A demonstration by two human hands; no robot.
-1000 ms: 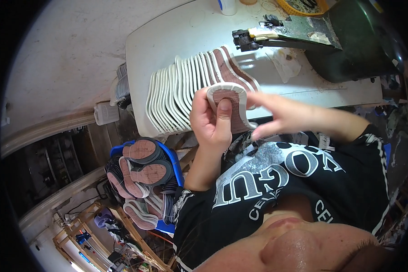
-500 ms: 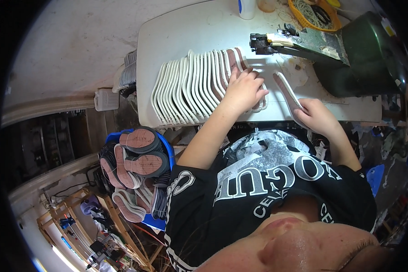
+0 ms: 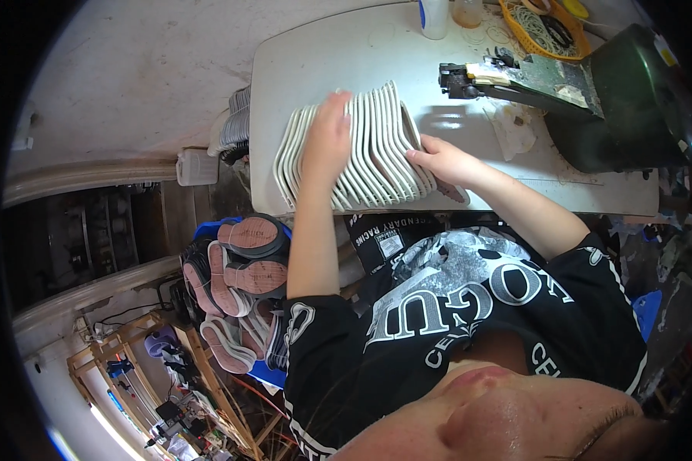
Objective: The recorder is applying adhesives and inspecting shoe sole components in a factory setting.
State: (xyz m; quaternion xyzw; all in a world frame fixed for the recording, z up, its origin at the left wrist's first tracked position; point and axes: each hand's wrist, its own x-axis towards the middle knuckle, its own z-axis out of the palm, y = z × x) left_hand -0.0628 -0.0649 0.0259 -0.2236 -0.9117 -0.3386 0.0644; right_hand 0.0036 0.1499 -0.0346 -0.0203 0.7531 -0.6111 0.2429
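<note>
A tight row of white-edged shoe soles [image 3: 377, 154] stands on edge across the white table [image 3: 346, 46]. Over the left part of the row lies my left hand [image 3: 328, 142], its fingers stretched out and a little blurred. At the right end, my right hand [image 3: 444, 161] has its thumb and fingers closed on the edges of the last soles; some of its fingers are hidden. Low beside that hand, a pinkish sole [image 3: 454, 192] shows in part near the table's front edge.
A green machine [image 3: 607, 100] with a dark arm reaches in from the right. Behind it are a yellow basket [image 3: 546, 34] of cords and a white bottle [image 3: 434, 19]. A blue bin [image 3: 265, 375] heaped with pink-bottomed soles stands below the table's left side.
My right hand has brought its separate sole left to the row's end. My left hand has shifted left onto the row. The soles now stand closer together.
</note>
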